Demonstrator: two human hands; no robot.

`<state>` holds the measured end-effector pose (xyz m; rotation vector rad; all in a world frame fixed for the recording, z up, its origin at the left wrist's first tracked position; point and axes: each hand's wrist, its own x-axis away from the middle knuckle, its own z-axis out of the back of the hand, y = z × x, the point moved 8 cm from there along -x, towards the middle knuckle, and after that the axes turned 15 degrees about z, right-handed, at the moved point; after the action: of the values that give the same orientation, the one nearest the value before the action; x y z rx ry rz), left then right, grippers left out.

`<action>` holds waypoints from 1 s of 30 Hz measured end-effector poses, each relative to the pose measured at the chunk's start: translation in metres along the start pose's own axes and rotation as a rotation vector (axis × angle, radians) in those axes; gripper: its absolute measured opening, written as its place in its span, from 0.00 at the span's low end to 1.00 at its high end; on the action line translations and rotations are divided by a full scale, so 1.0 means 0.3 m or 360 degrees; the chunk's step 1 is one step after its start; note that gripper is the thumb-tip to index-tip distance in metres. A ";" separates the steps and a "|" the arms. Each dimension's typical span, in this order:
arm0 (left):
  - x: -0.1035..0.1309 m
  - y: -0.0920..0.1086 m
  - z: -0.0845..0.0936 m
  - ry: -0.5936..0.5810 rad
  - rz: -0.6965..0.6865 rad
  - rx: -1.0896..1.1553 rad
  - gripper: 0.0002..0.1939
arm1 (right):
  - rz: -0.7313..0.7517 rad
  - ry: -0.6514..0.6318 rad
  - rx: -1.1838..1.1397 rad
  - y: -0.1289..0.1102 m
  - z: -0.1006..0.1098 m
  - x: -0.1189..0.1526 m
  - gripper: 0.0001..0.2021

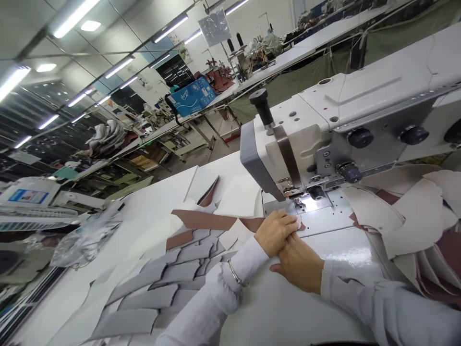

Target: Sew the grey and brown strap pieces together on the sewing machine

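Note:
My left hand (pixel 275 233) is closed over the end of a brown fabric piece (pixel 212 220) with a pale underside, just in front of the sewing machine's presser foot (pixel 298 203). Its thumb is hidden. Close against it, my right hand (pixel 301 263) reaches in from the lower right, fingers stretched out and thumb held apart. Its fingertips meet the left fingers at the fabric's edge and are partly covered. The white sewing machine head (pixel 284 149) stands over the lit needle plate (pixel 317 204). A pale fabric piece (pixel 236 234) lies beside my left wrist.
Rows of grey padded pieces (pixel 144 298) overlap on the white table to the left. Cut pale and brown pieces (pixel 414 211) are heaped at the right. A plastic bag (pixel 82 242) lies far left. Behind are worktables and a blue box (pixel 192 97).

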<state>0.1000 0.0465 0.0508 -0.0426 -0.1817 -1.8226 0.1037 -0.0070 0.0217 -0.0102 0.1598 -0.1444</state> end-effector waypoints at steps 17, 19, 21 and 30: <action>-0.103 -0.027 0.020 0.0083 0.0023 0.0114 0.10 | 0.0124 -0.0015 0.0050 0.119 0.011 -0.010 0.27; -0.108 -0.027 0.020 0.0080 0.0039 0.0119 0.10 | 0.0123 -0.0019 0.0050 0.122 0.016 -0.007 0.26; -0.111 -0.029 0.016 0.0065 0.0053 0.0115 0.10 | 0.0114 -0.0045 0.0057 0.125 0.018 -0.008 0.26; -0.114 -0.042 -0.001 0.0005 0.0086 0.0063 0.11 | 0.0071 -0.0022 0.0028 0.128 0.002 -0.013 0.26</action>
<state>0.0965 0.0823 0.0449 -0.0167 -0.2122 -1.7647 0.1053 0.0316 0.0222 0.0097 0.1448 -0.1009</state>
